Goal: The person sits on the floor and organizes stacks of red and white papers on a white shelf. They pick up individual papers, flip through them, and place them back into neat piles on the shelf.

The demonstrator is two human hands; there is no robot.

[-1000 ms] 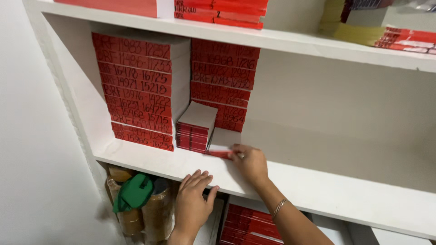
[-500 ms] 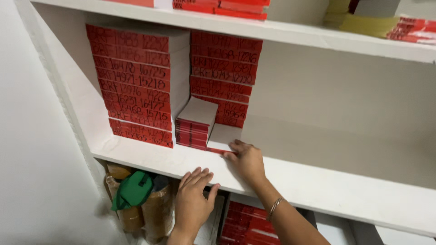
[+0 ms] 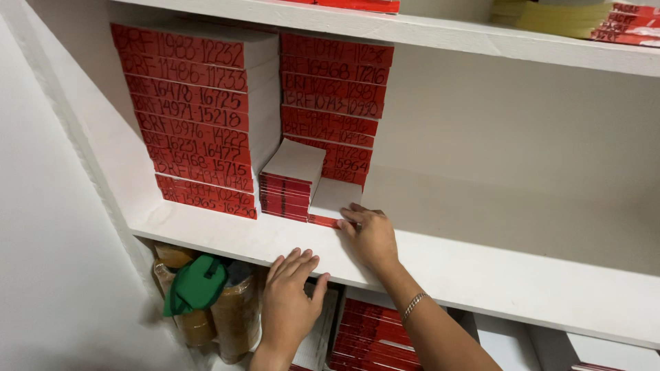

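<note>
Our right hand (image 3: pixel 371 237) rests fingers-flat on the thin red-edged booklet (image 3: pixel 333 200) lying just ahead, long axis running into the shelf (image 3: pixel 481 275). Our left hand (image 3: pixel 292 295), open, presses the shelf edge, farther away.

Thin red-spined, white-topped booklet (image 3: pixel 333 200) flat on the white shelf (image 3: pixel 481 275), beside a short stack (image 3: pixel 290 180).

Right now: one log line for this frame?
left hand: flat on shelf edge | right hand: fingers on single red-spined booklet | beside short booklet stack
</note>
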